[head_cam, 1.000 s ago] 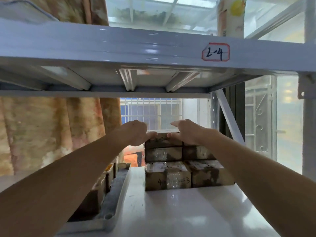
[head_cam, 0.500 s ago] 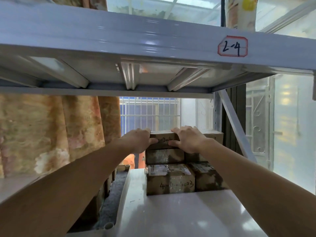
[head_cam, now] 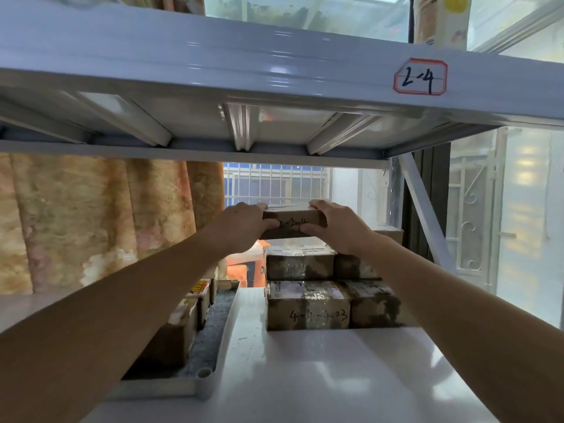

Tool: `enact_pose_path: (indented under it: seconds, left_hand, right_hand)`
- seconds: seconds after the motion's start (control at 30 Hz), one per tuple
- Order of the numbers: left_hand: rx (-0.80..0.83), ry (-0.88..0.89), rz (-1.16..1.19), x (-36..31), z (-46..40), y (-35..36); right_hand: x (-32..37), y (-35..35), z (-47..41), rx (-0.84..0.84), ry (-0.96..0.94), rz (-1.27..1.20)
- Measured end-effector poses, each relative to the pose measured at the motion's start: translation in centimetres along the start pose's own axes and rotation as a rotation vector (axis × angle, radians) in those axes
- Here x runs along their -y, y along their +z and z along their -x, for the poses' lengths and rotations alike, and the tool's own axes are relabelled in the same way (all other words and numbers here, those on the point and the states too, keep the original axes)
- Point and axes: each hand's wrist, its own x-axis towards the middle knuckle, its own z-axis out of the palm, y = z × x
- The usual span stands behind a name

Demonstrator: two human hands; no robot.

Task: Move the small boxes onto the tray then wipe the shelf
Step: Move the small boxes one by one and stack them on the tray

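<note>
A small brown cardboard box [head_cam: 292,219] with handwritten numbers on its front is held level in the air, just above a stack of similar boxes [head_cam: 317,288]. The stack sits at the back of a glossy white shelf [head_cam: 320,377], two layers high, the front lower box marked in black ink. A grey tray [head_cam: 210,346] lies at the shelf's left edge, holding more boxes [head_cam: 186,315].

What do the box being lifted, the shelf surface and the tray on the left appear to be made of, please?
Lifted box: brown cardboard, matte, handwritten on. Shelf surface: glossy white, mirrors light, probably painted metal or laminate. Tray: smooth white, likely plastic, rounded rim.
</note>
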Motion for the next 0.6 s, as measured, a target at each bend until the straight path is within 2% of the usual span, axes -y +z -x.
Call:
enact_pose_path:
  seconds: [0.17, 0.43, 0.6]
  left_hand:
    - [-0.019, -0.031, 0.107, 0.4, 2.0, -2.2]
    - [-0.105, -0.082, 0.079, 1.8, 7.2, -5.3]
    - [-0.059, -0.136, 0.043, 4.0, 11.0, -7.0]
  right_hand:
    - [2.4, -0.6, 0.1, -0.039, -0.033, -0.094]
    - [6.8, 0.9, 0.3, -0.031, -0.057, -0.225]
    - [9.9, 3.0, 0.9, -0.065, -0.1, -0.356]
